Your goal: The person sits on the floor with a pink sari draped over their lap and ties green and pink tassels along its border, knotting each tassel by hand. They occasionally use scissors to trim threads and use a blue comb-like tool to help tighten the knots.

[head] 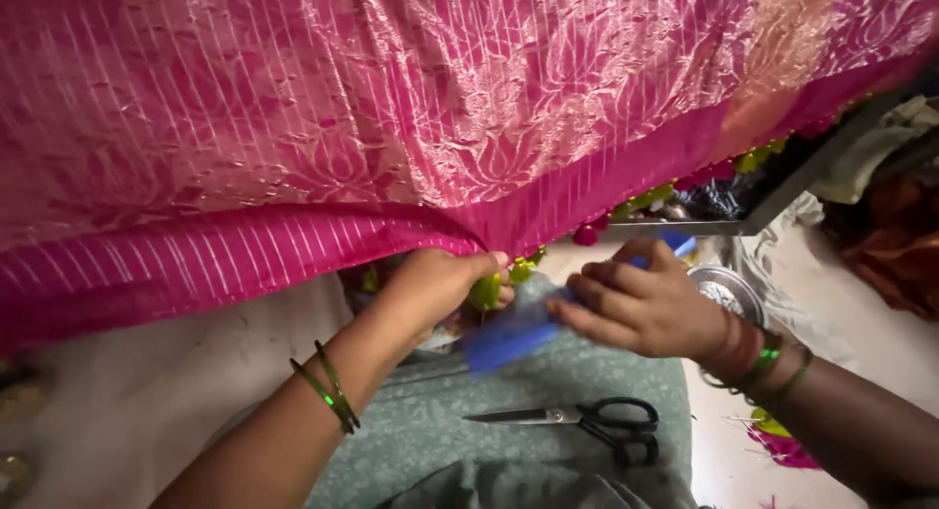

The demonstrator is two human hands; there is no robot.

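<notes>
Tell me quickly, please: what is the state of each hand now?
Left hand: closed, pinching the edge of the pink fabric near a green tassel.
Right hand: closed, holding a blue card.

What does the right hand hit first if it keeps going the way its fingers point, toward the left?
Probably the green tassel hanging at the pink fabric edge, with the left hand pinching the hem right behind it. The right hand holds a blue comb-like tool already reaching that way; depth is unclear.
</notes>
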